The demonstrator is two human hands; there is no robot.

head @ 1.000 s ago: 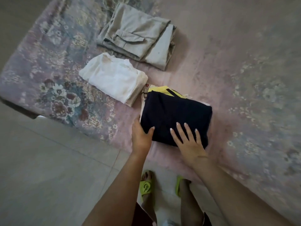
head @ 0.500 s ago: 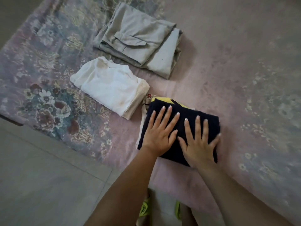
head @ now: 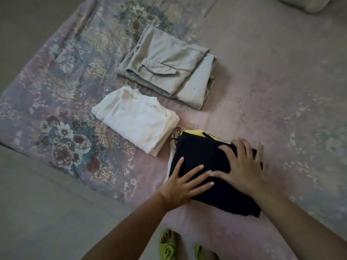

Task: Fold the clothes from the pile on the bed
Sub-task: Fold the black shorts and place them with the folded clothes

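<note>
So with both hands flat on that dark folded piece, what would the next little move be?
Probably lift both hands off and reach for another garment. The left hand and right hand lie flat on the navy garment, which already looks folded compactly like the white garment beside it.

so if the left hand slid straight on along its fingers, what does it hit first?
The right hand: the left hand lies flat on the dark folded garment, fingers pointing right, tips nearly at the right thumb. Depth looks shared, both resting on the cloth.

Three folded bundles sit in a diagonal row on the bed: khaki cargo pants (head: 167, 66) farthest back, a stained white shirt (head: 137, 119) in the middle, and a navy garment (head: 199, 156) with yellow trim nearest.
</note>
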